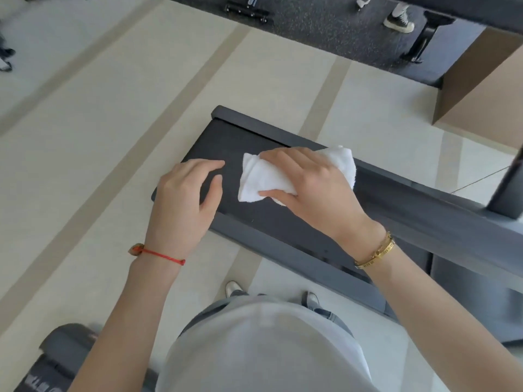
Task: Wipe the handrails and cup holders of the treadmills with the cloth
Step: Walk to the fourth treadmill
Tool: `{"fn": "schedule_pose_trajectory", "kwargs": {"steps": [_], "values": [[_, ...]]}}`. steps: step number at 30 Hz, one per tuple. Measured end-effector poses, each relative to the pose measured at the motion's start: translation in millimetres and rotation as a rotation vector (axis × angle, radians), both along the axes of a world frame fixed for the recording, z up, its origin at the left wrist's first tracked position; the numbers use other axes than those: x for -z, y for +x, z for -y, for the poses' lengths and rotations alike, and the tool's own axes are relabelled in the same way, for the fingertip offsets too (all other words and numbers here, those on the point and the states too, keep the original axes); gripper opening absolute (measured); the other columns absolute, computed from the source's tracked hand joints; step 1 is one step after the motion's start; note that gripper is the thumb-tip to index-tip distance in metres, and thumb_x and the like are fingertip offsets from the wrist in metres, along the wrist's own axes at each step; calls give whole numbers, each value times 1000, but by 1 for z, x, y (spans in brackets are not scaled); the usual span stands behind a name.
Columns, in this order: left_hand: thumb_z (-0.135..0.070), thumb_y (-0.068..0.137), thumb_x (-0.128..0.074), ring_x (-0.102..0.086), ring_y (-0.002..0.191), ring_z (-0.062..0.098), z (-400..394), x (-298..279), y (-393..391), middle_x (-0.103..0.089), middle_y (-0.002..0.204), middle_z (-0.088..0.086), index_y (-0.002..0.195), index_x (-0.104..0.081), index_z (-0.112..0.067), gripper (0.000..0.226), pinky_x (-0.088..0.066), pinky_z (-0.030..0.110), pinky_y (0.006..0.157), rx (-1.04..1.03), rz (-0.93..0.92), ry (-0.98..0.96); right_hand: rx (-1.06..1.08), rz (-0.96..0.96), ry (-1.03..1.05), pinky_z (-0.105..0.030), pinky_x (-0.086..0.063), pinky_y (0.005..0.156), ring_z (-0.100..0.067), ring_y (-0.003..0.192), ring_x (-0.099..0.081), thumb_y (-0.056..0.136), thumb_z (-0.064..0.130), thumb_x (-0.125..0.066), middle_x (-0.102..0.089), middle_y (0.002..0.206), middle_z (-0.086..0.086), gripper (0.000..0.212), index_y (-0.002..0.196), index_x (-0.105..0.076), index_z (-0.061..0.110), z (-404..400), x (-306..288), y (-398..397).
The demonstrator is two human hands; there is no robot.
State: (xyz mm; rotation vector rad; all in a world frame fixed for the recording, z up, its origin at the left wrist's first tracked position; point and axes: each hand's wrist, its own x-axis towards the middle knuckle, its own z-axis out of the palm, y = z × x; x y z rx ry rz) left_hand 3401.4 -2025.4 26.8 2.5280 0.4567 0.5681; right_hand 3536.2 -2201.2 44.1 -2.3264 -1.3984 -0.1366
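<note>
Fingers, right hand (311, 190): curled round a bunched white cloth (264, 179), thumb beneath and the fingers (278, 158) over the top, so the cloth is held in the air over the dark belt.
Fingers, left hand (184, 199): loosely spread and holding nothing, tips just left of the cloth and not touching it.
Cloth: wadded in the right hand's grip, with a free corner poking out toward the left fingers.
Treadmill (283, 230): its deck lies below both hands; a dark upright (506, 188) stands well to the right of the right fingers.
Handrails and cup holders: none that I can make out.
Risk, wrong surface: both hands hang over the belt end, so the wipe may go on the deck and not the rails.
Risk, dropped cloth: the grip covers only part of the wad, so the loose corner could drag or slip free.
Writing: pale letters on a dark machine base (48, 372), below the left arm, are too blurred to read.
Brands: none legible anywhere.
</note>
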Motion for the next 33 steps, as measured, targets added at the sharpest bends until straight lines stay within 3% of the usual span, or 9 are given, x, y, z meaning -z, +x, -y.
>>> {"fn": "schedule_pose_trajectory", "kwargs": {"steps": [5, 15, 21, 33], "values": [[-12, 97, -54, -65, 101, 22, -43, 12, -55, -70, 112, 3, 116, -68, -9, 24, -51, 42, 92, -141, -20, -23, -116, -146, -150, -36, -44, 85, -25, 94, -58, 95, 46, -56, -63, 111, -3, 44, 124, -57, 12, -58, 16, -30], [-8, 97, -56, -66, 100, 27, -105, 34, -130, -70, 111, 6, 117, -67, -7, 23, -50, 49, 90, -453, -72, -69, -332, -254, -191, -38, -48, 82, -25, 93, -58, 94, 46, -57, -62, 110, -4, 45, 122, -56, 11, -170, 46, -54], [-16, 96, -52, -66, 100, 27, -152, 38, -136, -70, 109, 5, 117, -68, -9, 27, -51, 45, 90, -601, -88, -115, -418, -315, -171, -34, -47, 82, -23, 92, -58, 92, 44, -61, -63, 107, -4, 44, 120, -57, 11, -249, 56, -52], [-9, 97, -56, -65, 102, 27, -314, 21, -117, -70, 110, 4, 117, -68, -9, 24, -49, 48, 92, -840, -103, -113, -535, -292, -135, -30, -47, 82, -22, 95, -59, 90, 53, -53, -63, 110, -1, 49, 121, -56, 15, -456, 52, -7]]}}
